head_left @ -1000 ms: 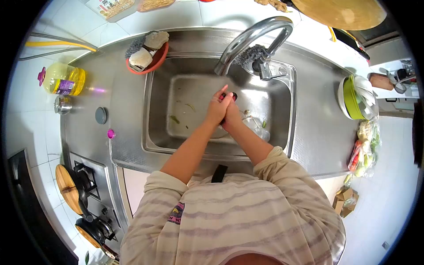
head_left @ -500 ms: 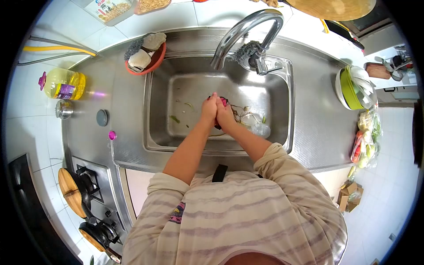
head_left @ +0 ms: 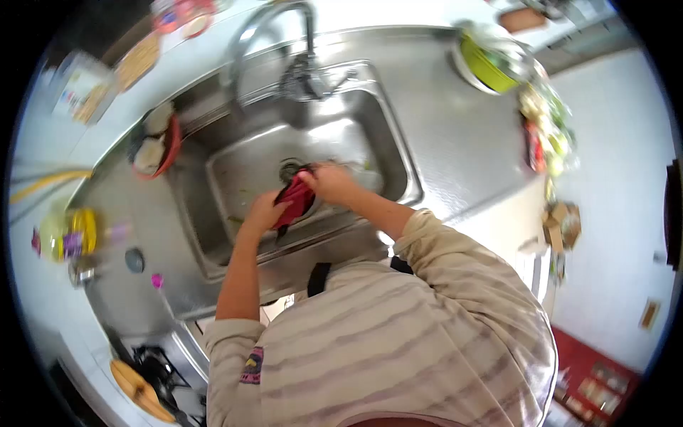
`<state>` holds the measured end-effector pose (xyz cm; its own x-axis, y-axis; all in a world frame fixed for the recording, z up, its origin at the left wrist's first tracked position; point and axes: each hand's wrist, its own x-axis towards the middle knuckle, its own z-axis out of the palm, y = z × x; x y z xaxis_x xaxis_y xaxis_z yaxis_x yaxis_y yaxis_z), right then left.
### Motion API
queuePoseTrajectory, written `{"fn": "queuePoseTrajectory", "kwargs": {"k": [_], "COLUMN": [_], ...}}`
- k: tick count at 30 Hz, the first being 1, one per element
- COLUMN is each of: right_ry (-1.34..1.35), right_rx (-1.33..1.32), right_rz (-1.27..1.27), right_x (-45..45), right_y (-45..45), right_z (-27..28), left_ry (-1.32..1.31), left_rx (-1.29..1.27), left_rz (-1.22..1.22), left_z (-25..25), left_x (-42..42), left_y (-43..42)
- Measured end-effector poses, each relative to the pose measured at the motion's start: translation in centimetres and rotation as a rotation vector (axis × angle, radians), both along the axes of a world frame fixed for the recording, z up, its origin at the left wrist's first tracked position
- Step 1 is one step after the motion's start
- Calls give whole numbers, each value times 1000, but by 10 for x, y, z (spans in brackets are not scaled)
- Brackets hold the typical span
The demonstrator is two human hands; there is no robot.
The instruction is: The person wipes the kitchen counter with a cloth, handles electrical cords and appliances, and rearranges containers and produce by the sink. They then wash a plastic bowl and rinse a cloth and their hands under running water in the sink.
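Observation:
A red cloth with dark edges (head_left: 296, 197) is stretched between my two hands over the near part of the steel sink (head_left: 203, 245). My left hand (head_left: 266, 211) grips its lower left side. At its upper right, my right hand (head_left: 331, 183) pinches the other side. Just beyond the cloth is the round drain (head_left: 289, 169). A clear plastic item (head_left: 366, 176) lies in the sink to the right of my right hand, blurred. The chrome faucet (head_left: 238, 60) arches over the back of the sink.
A red bowl with sponges (head_left: 171, 146) stands at the sink's left. Further left are an oil bottle (head_left: 71, 233), a jar (head_left: 82, 271) and a dark lid (head_left: 134, 260). A green basket (head_left: 487, 65) and bagged vegetables (head_left: 546, 128) lie right. A stove (head_left: 156, 366) is lower left.
My hands, pressed together around the bundled cloth before, are now apart with the cloth opened out between them. The view has turned and shifted to the right, with blur.

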<state>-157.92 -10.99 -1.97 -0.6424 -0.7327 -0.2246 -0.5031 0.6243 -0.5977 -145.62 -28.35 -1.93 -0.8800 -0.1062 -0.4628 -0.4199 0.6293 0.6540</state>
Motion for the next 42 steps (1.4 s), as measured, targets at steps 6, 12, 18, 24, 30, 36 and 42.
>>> {"fn": "queuePoseTrajectory", "kwargs": {"k": [6, 12, 18, 24, 30, 36, 42], "right_ry": [-448, -378, -188, -251, 470, 345, 373], "right_rx": [-447, -665, -575, -449, -14, -249, -370], "right_rz": [-254, -343, -276, -78, 517, 763, 980], "right_x": [-7, -77, -134, -145, -40, 14, 104], "right_y": [52, 140, 265, 323, 296, 209, 90], "right_z": [12, 64, 128, 87, 25, -3, -4], "left_ry": [437, 306, 983, 857, 488, 575, 421], "left_rx": [50, 264, -115, 232, -56, -289, -457], "left_rz": [-120, 69, -99, -397, -177, 339, 565], "left_z": [1, 76, 117, 66, 1, 10, 19], "left_x": [-10, -65, -153, -116, -24, 4, 81], "left_y": [20, 107, 204, 260, 259, 226, 205]}}
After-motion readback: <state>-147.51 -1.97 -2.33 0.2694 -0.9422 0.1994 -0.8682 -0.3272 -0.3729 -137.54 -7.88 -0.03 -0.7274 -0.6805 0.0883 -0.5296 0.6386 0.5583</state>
